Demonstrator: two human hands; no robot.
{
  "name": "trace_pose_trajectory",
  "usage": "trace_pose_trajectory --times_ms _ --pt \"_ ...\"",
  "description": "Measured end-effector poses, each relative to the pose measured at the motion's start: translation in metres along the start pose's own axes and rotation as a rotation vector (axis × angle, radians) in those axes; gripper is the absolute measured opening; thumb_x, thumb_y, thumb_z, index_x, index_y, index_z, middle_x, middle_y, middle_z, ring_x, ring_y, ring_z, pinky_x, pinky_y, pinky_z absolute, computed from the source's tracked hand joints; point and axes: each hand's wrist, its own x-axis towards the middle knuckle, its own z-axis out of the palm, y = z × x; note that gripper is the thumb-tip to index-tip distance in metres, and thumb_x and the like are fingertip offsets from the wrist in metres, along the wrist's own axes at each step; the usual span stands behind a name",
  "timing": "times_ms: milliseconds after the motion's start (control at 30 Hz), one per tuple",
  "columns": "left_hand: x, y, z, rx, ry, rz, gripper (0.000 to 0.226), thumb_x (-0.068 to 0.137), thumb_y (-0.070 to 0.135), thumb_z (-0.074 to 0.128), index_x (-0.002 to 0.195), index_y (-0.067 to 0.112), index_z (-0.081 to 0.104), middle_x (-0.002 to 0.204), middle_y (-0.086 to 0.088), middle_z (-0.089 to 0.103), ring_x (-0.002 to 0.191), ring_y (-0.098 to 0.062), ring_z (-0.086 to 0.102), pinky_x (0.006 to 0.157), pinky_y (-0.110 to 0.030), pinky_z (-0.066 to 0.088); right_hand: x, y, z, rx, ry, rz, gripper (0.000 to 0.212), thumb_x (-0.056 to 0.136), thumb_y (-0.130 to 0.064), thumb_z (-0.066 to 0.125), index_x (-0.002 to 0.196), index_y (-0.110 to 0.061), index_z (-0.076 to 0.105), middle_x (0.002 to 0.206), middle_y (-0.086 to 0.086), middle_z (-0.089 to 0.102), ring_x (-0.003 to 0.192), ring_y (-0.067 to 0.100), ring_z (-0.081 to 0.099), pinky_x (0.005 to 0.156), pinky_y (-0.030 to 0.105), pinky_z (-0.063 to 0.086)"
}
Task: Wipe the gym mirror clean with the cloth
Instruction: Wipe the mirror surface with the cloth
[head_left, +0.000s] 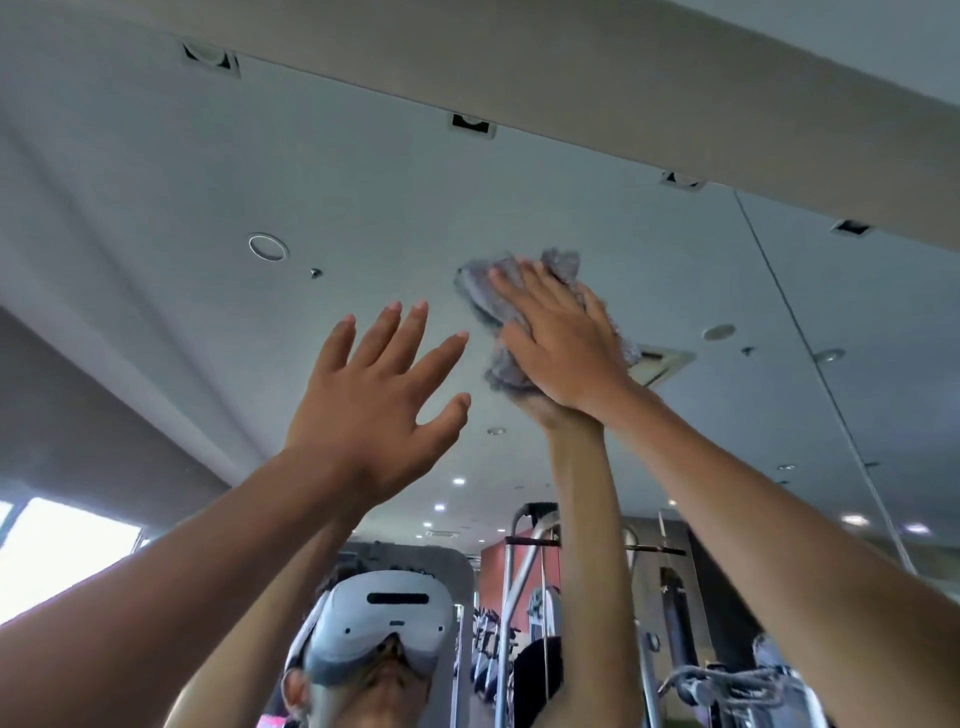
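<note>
The gym mirror (311, 171) fills most of the view and reflects the ceiling, my raised arms and a white headset. High on the glass, right of centre, my right hand (558, 338) presses a crumpled grey cloth (498, 312) flat against the mirror with straight fingers. The cloth sticks out above, to the left and below the hand. My left hand (374, 395) is raised beside it to the left, fingers spread, holding nothing; I cannot tell whether it touches the glass.
The mirror's top edge meets a beige ceiling band (571, 67). A vertical seam (810, 338) between mirror panels runs down the right side. Gym machines (540, 597) and a bright window (67, 551) show as reflections low in the glass.
</note>
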Motion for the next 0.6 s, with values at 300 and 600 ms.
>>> trace_pose_trajectory --times_ms 300,600 --pt "0.000 -0.021 -0.013 0.064 -0.073 0.161 0.072 0.089 0.066 0.002 0.158 0.044 0.004 0.168 0.001 -0.004 0.155 -0.016 -0.006 0.118 -0.037 -0.007 0.019 0.036 0.001 -0.005 0.199 0.407 0.076 0.084 -0.049 0.012 0.153 -0.028 0.035 0.161 0.002 0.030 0.149 0.019 0.023 0.116 0.051 0.024" --pt "-0.013 -0.090 -0.033 0.094 -0.114 0.403 0.063 0.096 0.066 0.010 0.156 0.047 0.012 0.166 0.005 0.006 0.152 -0.010 -0.001 0.120 -0.034 -0.004 0.007 -0.020 -0.009 0.032 -0.050 -0.229 0.065 0.089 -0.051 0.013 0.153 -0.041 0.016 0.162 -0.015 0.013 0.151 0.006 0.011 0.119 0.040 0.012"
